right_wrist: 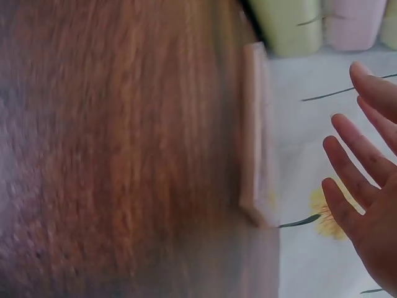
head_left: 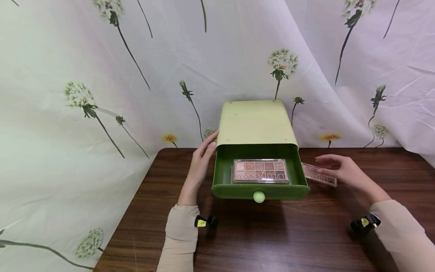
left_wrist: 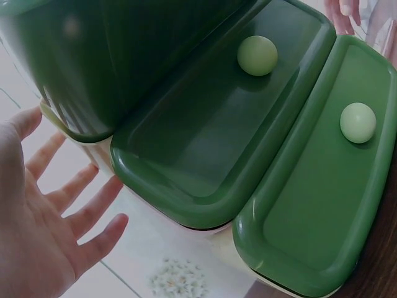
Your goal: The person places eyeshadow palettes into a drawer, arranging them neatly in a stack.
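1. From my seat, the step in hand looks to me like handling a palette at the right of the cabinet (head_left: 255,124); I can't tell whether the hand is reaching for it or letting it go.
2. The loose palette (head_left: 323,179) lies on the table (head_left: 153,226), just beside the open drawer (head_left: 231,191), whose side hides its near end from my head view.
3. My right hand (head_left: 350,175) hovers over it in that view. The right wrist view shows the fingers parted and released, gripping nothing, with the palette apart from them.
4. My left hand (head_left: 200,162) is at the cabinet's left side, fingers spread and mostly straight, touching rather than clenching; I judge it is steadying the body.
5. Inside the drawer, a second palette (head_left: 261,172) lies flat, with an edge of something beneath it showing at its left.
6. If the loose palette is meant for the drawer, I'd say the next move calls for pinching its edges, lifting it clear of the drawer's side wall and lowering it level, without knocking the second palette.
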Available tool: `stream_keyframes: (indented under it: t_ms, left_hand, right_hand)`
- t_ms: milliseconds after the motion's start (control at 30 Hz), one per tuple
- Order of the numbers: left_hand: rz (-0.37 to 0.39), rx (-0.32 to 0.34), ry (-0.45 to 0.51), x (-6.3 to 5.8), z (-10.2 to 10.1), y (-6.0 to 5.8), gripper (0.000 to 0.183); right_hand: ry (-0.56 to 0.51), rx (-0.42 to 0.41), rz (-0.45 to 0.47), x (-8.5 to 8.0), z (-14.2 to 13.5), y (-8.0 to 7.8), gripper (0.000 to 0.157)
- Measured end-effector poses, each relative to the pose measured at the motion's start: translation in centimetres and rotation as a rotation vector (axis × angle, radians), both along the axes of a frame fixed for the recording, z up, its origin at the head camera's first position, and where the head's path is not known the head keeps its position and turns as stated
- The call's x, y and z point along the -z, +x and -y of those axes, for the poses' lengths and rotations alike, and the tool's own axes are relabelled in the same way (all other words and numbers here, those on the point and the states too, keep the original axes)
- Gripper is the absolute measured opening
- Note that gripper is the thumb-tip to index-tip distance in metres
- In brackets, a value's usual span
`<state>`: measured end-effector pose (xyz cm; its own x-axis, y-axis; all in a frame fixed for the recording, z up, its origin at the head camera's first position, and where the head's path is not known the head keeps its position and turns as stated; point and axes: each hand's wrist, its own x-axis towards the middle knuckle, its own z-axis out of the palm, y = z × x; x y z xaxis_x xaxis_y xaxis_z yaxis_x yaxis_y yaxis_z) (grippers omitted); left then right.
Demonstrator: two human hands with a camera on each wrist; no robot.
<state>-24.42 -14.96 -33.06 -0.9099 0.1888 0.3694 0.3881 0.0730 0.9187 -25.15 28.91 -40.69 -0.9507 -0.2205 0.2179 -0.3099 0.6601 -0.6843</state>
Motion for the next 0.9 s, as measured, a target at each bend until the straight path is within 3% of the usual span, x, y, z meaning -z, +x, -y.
stream_keyframes:
  t_ms: [633, 900]
  left_hand:
    - [-0.007, 0.002, 0.0, 0.0, -0.1, 0.1, 0.043]
    - [-0.015, 0.005, -0.003, -0.1, 0.0, 0.1, 0.043]
  right_hand:
    - [0.109, -0.09, 0.151, 2.6, 0.6, -3.0, 0.062]
    - [0.192, -0.111, 0.102, 3.2, 1.0, -3.5, 0.071]
